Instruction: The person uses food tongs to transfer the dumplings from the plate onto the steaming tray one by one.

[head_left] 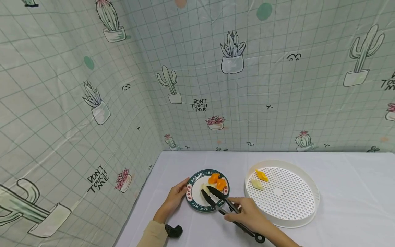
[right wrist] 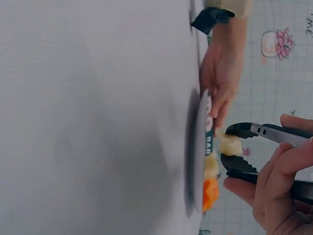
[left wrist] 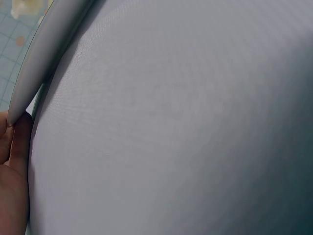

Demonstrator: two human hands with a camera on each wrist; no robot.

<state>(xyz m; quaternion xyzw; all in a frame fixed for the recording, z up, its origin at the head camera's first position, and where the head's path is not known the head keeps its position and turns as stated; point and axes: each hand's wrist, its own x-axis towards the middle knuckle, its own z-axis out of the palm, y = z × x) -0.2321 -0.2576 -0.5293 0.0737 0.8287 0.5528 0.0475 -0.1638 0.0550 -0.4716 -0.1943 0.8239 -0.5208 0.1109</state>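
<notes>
Cactus-print cloth point(head_left: 197, 128) backs the white table point(head_left: 237, 158) before me. The left hand point(head_left: 176, 195) pinches the plate point(head_left: 197, 207), apparently to steady it; the right hand point(head_left: 247, 214) grips tongs point(head_left: 217, 193) around a pale chunk point(right wrist: 231, 145) above it, the perforated tray point(head_left: 314, 187) placed handily alongside.

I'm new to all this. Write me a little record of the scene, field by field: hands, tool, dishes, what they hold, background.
Left hand: grip on the rim of the green-rimmed plate
Right hand: grip around the black tongs
Tool tips: over the plate, either side of a pale piece; whether they squeeze it is unclear
Also on plate: two orange pieces, another pale chunk
Other dish: round white perforated tray, right of the plate
On tray: one yellow-orange piece, one pale yellow piece
Background: grid-patterned sheet printed with potted cacti
</notes>
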